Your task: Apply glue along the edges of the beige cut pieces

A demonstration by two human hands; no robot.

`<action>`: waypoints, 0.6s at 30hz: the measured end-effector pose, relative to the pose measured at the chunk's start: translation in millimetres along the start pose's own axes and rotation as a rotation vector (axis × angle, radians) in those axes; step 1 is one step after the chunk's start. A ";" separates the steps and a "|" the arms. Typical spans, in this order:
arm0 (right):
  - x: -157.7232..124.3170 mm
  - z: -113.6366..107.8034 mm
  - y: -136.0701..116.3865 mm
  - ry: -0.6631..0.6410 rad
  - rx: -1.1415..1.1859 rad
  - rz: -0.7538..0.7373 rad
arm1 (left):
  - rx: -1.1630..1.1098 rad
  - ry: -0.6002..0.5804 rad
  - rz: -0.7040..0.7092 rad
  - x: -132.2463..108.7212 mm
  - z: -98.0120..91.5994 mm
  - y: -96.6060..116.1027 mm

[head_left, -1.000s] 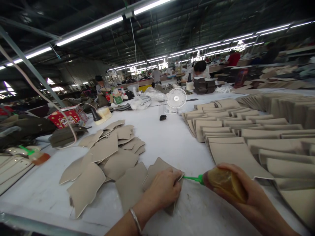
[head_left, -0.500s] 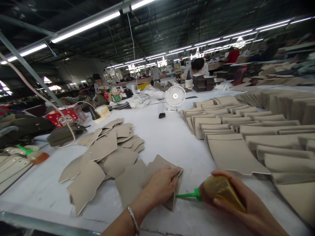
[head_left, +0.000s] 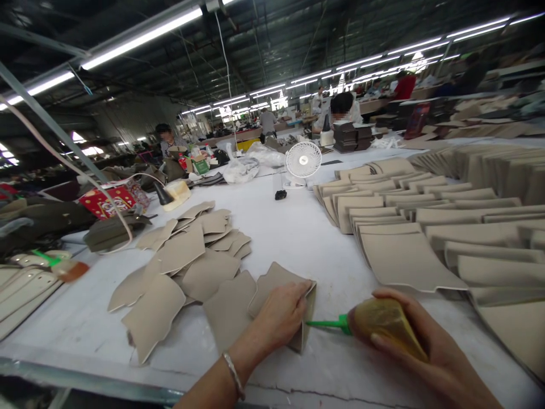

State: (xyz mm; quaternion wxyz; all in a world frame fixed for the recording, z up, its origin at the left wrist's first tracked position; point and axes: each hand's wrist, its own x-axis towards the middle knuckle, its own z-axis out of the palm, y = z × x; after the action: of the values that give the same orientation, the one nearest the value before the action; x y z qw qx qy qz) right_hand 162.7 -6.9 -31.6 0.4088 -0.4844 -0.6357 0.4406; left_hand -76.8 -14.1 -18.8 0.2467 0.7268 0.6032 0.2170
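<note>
Since a second ago the bottle (head_left: 385, 326) has dropped lower and its green nozzle (head_left: 326, 324) now meets the right edge of the folded piece (head_left: 283, 284), lower down than before. That tan piece lies near the front of the white counter (head_left: 298, 227), pinned flat under the left hand (head_left: 283, 315), whose fingers are pressed down on it rather than closed around it. The right hand (head_left: 426, 352) is wrapped around the amber bottle, nozzle pointing left.

The piece looks thin, light and limp, likely to slide on the smooth counter unless held down; an edge or corner seems the best place to lift it. The bottle looks soft-walled, best held round its body.

One bottle is in hand; a second bottle (head_left: 63, 268) with a green nozzle lies at far left. About fifteen loose cut pieces (head_left: 187, 255) overlap in a heap to the left. To the right, rows of larger panels (head_left: 409, 258) run back, too many to count. One small white fan (head_left: 303, 161) stands beyond; two seated people show farther back.
</note>
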 end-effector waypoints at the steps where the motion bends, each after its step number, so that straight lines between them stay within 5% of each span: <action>1: -0.8 0.3 0.9 -0.012 0.006 0.001 | -0.004 0.002 0.003 -0.2 -0.4 0.2; 18: 4.9 -6.7 14.7 -0.031 -0.026 -0.059 | 0.071 0.014 -0.029 -4.4 4.0 2.3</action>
State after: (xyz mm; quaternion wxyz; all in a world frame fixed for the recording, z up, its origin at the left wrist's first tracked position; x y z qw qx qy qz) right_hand 171.9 1.1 -43.4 0.4055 -0.4637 -0.6617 0.4274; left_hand -73.4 -19.1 -20.6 0.2198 0.7246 0.6227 0.1971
